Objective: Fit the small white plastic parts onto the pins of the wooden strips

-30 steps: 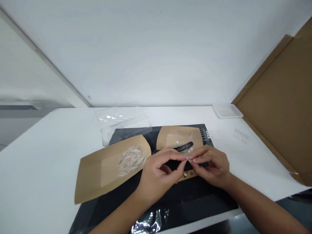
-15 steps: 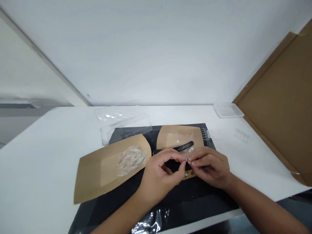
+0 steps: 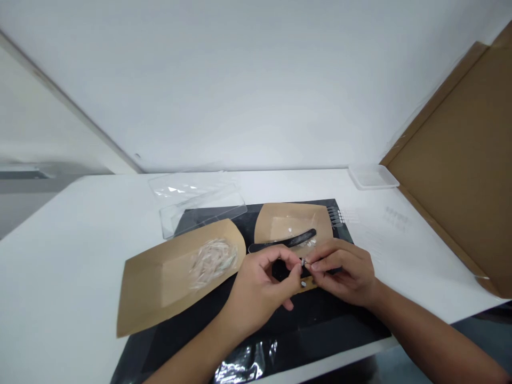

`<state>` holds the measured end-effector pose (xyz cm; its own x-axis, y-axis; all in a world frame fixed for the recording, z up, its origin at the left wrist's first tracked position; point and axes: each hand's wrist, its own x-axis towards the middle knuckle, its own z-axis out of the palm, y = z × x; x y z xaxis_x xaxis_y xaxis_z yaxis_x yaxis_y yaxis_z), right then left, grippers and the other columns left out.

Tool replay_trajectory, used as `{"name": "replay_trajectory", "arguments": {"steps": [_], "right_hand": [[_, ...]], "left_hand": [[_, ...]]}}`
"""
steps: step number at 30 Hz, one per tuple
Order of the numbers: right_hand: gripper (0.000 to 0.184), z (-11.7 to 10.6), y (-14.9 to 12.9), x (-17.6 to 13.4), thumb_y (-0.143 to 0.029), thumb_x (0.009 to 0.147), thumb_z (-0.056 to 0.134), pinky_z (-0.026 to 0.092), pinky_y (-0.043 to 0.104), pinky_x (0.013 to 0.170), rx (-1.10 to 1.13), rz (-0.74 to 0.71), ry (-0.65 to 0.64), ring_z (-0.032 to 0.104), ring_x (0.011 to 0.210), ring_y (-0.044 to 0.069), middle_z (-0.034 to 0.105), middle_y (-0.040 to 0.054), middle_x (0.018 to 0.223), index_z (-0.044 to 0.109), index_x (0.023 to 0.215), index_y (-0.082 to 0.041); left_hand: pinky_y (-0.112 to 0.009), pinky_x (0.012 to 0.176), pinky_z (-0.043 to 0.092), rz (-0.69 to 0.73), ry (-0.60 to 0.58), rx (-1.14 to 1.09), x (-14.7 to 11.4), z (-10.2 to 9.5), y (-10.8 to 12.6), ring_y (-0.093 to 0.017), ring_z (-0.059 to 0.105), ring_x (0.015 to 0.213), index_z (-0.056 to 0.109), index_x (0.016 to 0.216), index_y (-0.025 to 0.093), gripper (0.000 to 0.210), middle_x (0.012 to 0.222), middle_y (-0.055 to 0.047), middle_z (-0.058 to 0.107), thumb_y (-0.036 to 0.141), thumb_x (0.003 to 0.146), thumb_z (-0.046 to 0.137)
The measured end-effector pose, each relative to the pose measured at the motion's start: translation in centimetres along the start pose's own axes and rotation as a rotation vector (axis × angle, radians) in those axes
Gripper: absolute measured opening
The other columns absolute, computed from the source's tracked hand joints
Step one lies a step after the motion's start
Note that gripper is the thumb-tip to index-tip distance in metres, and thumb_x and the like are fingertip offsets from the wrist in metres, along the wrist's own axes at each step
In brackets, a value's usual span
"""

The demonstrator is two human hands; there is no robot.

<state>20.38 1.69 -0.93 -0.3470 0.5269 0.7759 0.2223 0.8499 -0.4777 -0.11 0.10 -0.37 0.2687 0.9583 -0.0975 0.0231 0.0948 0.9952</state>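
Observation:
My left hand [image 3: 264, 285] is closed in a pinch, thumb and index fingertip touching a tiny grey piece [image 3: 303, 262]. From the other side my right hand [image 3: 344, 272] pinches at the same piece, its fingertips hiding most of it. Just beneath the fingers lies a yellow-brown strip [image 3: 308, 284] with a small shiny spot on it, partly covered by both hands. Behind the hands, a black curved nail file [image 3: 296, 240] rests across a cardboard tray [image 3: 272, 216] that holds small clear bits.
Left of the hands, another cardboard tray [image 3: 144, 290] holds a heap of clear nail tips [image 3: 214, 261]. Clear plastic boxes [image 3: 204, 208] lie behind it. A black mat [image 3: 320, 325] covers the front table. At back right are a translucent lid [image 3: 374, 177] and a large cardboard box [image 3: 460, 160].
Both hands stay pinched together around the tiny grey piece, with only slight finger movement. The left hand's lower fingers now show below the thumb. The whole view has shifted slightly.

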Motion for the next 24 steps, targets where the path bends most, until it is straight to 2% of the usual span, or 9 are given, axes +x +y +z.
{"name": "replay_trajectory", "arguments": {"steps": [9, 17, 24], "right_hand": [[0.017, -0.21, -0.01, 0.15, -0.008, 0.092, 0.073, 0.067, 0.028, 0.075, 0.025, -0.003, -0.044, 0.078, 0.086, 0.015, 0.078, 0.0051, 0.095, 0.068, 0.1, -0.022], [0.018, -0.18, -0.04, 0.17, -0.006, 0.09, 0.074, 0.067, 0.028, 0.076, 0.051, 0.004, -0.038, 0.078, 0.086, 0.015, 0.079, 0.0059, 0.096, 0.069, 0.099, -0.021], [0.015, -0.28, 0.29, 0.08, -0.006, 0.09, 0.075, 0.067, 0.027, 0.076, 0.055, 0.003, -0.031, 0.077, 0.087, 0.015, 0.079, 0.0078, 0.095, 0.069, 0.097, -0.017]], "left_hand": [[-0.012, 0.035, 0.045, -0.05, -0.039, 0.005, 0.08, -0.13, 0.33, -0.008, 0.064, 0.038, 0.068, 0.08, 0.015, 0.019, 0.078, 0.001, 0.067, 0.032, 0.079, 0.077], [-0.011, 0.035, 0.041, -0.051, -0.058, -0.014, 0.05, -0.17, 0.44, -0.009, 0.065, 0.038, 0.067, 0.078, 0.014, 0.023, 0.079, 0.001, 0.068, 0.035, 0.08, 0.078], [-0.018, 0.036, 0.053, -0.065, -0.03, -0.019, 0.03, -0.15, 0.77, -0.008, 0.061, 0.043, 0.071, 0.084, 0.013, 0.028, 0.084, -0.002, 0.067, 0.039, 0.08, 0.079]]}}
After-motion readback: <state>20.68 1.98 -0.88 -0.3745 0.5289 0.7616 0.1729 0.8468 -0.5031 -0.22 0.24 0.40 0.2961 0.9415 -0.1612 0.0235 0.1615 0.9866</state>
